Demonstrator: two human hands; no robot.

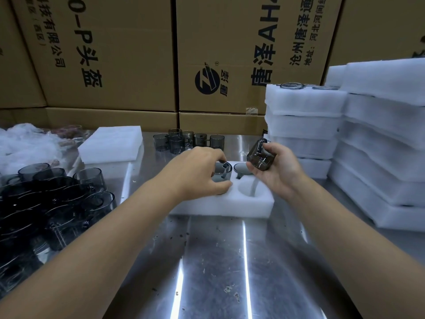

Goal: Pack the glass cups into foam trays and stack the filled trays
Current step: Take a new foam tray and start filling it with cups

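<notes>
the open foam tray [243, 207] lies at centre frame; the left hand [195, 173] curls its fingers round a grey glass cup [222, 174] half down in a pocket: best pressed straight and level, handle into its slot. the right hand [278, 171] grips a second cup [258, 155], tilted, near the bare pocket [249, 188]; it wants turning upright first. at right stand tall stacks of trays [377, 143], cup rims [292, 85] showing on one; in the centre tray a third cup [241, 168] sits seated at the back

Cups [57, 203] left of tray [230, 208] (stacks [379, 134] right)
</notes>
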